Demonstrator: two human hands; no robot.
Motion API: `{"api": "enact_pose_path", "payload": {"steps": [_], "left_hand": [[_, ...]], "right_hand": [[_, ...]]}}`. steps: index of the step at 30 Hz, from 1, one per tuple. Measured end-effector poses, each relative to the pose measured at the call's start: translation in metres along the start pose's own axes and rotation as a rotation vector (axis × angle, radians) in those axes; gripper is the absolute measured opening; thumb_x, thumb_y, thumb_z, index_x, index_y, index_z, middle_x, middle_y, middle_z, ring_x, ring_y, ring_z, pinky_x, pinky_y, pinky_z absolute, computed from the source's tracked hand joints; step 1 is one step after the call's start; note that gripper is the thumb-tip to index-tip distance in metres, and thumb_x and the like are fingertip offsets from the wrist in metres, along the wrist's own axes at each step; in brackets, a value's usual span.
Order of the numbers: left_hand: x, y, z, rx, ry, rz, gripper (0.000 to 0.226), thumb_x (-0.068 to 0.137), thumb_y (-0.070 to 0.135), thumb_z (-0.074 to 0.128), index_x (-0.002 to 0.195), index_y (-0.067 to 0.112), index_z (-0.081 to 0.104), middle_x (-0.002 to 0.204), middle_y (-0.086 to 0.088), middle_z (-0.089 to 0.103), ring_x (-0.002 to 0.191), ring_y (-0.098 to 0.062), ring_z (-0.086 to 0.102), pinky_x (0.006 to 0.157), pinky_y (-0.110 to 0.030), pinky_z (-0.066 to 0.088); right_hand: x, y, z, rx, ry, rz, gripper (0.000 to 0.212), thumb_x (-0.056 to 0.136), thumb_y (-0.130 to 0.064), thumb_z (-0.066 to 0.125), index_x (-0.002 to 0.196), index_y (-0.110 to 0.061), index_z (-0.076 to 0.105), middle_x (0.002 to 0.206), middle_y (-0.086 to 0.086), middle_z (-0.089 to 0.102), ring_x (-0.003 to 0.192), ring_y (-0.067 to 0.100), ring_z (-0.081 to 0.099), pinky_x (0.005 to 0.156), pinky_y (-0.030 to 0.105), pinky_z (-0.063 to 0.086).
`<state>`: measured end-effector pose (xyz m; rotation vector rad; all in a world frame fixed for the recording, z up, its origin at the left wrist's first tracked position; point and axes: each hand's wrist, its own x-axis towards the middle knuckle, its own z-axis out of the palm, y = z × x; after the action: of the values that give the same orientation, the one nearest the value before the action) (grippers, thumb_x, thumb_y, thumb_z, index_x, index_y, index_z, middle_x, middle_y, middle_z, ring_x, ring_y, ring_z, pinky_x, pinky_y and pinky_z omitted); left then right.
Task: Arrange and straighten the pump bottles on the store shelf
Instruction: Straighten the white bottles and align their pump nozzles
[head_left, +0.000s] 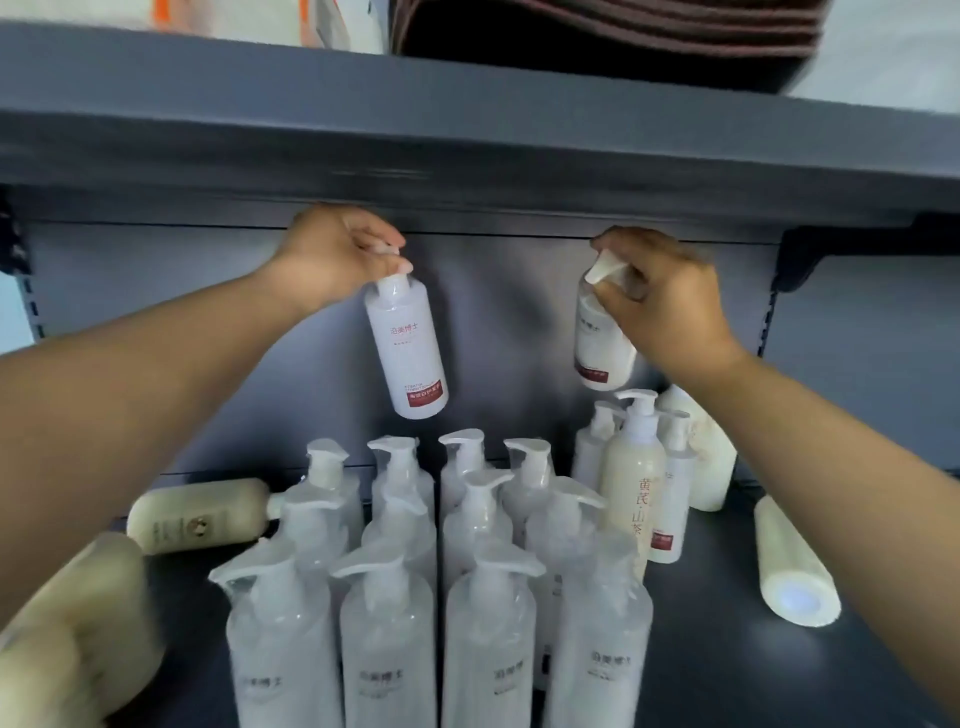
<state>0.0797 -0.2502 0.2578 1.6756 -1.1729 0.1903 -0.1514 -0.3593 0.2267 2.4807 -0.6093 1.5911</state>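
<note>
My left hand (332, 254) grips the pump head of a white bottle with a red band (408, 353), which hangs in the air above the shelf. My right hand (660, 296) is closed around the pump of a second white bottle (602, 343), also lifted and tilted. Below them several frosted white pump bottles (389, 613) stand upright in rows on the dark shelf (727, 649). A taller cream bottle (634, 483) stands with a few others at the right.
A cream bottle (202, 514) lies on its side at the left, and another (795, 566) lies at the right. A blurred cream bottle (78, 629) fills the lower left corner. The upper shelf (467, 119) hangs close above my hands.
</note>
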Motion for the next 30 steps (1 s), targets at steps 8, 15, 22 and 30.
{"api": "enact_pose_path", "payload": {"steps": [8, 15, 22, 30], "left_hand": [[-0.005, -0.038, -0.023, 0.050, 0.006, -0.065, 0.020, 0.071, 0.015, 0.074, 0.089, 0.017, 0.066, 0.072, 0.013, 0.055, 0.060, 0.006, 0.055, 0.049, 0.007, 0.036], [-0.008, -0.071, -0.019, 0.072, -0.130, -0.128, 0.021, 0.066, 0.011, 0.077, 0.065, 0.024, 0.060, 0.069, 0.009, 0.060, 0.047, 0.012, 0.055, 0.051, 0.001, 0.043], [-0.023, -0.096, -0.008, 0.253, -0.339, -0.177, 0.016, 0.063, 0.019, 0.080, 0.072, 0.020, 0.067, 0.068, 0.012, 0.062, 0.052, 0.010, 0.056, 0.053, 0.005, 0.037], [-0.039, -0.114, -0.002, 0.352, -0.490, -0.227, 0.016, 0.069, 0.024, 0.076, 0.081, 0.016, 0.070, 0.070, 0.012, 0.062, 0.072, -0.006, 0.057, 0.063, -0.006, 0.040]], "right_hand": [[0.018, -0.045, 0.062, 0.302, -0.131, 0.057, 0.030, 0.077, -0.008, 0.065, 0.108, -0.010, 0.065, 0.095, 0.010, 0.065, 0.081, 0.012, 0.049, 0.070, 0.010, 0.036], [0.017, -0.075, 0.105, 0.451, -0.343, 0.100, 0.026, 0.081, -0.012, 0.061, 0.106, -0.006, 0.062, 0.107, 0.016, 0.066, 0.098, 0.032, 0.059, 0.087, 0.033, 0.045], [0.002, -0.070, 0.141, 0.313, -0.612, 0.096, 0.034, 0.086, -0.020, 0.059, 0.118, -0.007, 0.058, 0.124, 0.008, 0.062, 0.110, 0.024, 0.057, 0.085, 0.019, 0.036], [-0.021, -0.066, 0.154, 0.042, -0.930, 0.008, 0.033, 0.087, -0.015, 0.053, 0.115, 0.002, 0.058, 0.122, 0.018, 0.061, 0.115, 0.033, 0.053, 0.099, 0.041, 0.040]]}}
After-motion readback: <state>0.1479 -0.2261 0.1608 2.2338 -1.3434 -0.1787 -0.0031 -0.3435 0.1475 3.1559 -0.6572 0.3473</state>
